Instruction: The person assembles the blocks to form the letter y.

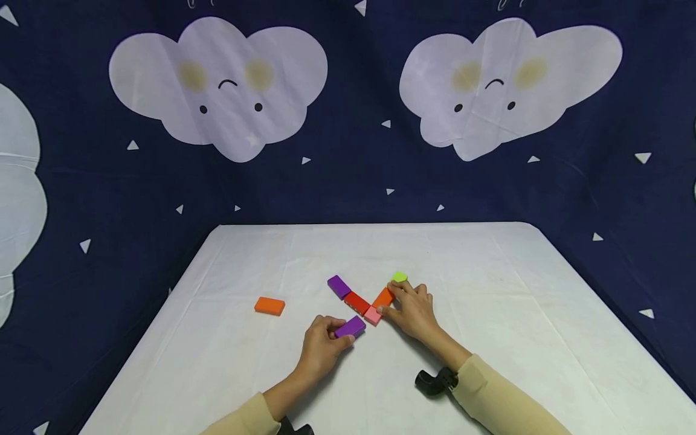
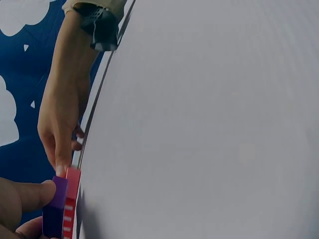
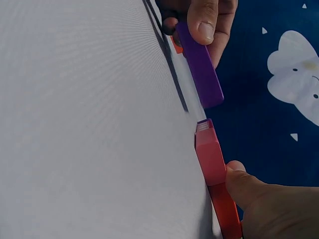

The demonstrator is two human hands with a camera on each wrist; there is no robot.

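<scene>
My left hand pinches a purple block between thumb and fingers, just in front of a V-shaped line of blocks on the table. One arm of the V has another purple block and a red block with white marks on its side. A pink block sits at the corner. Along the other arm lie an orange block and a lime green block. My right hand holds the orange block, thumb near its joint with the pink block and index finger by the green end.
A separate orange block lies to the left on the white table. Black wrist mounts are worn at the cuffs. Behind the table hangs a dark blue cloth with clouds and small white triangles.
</scene>
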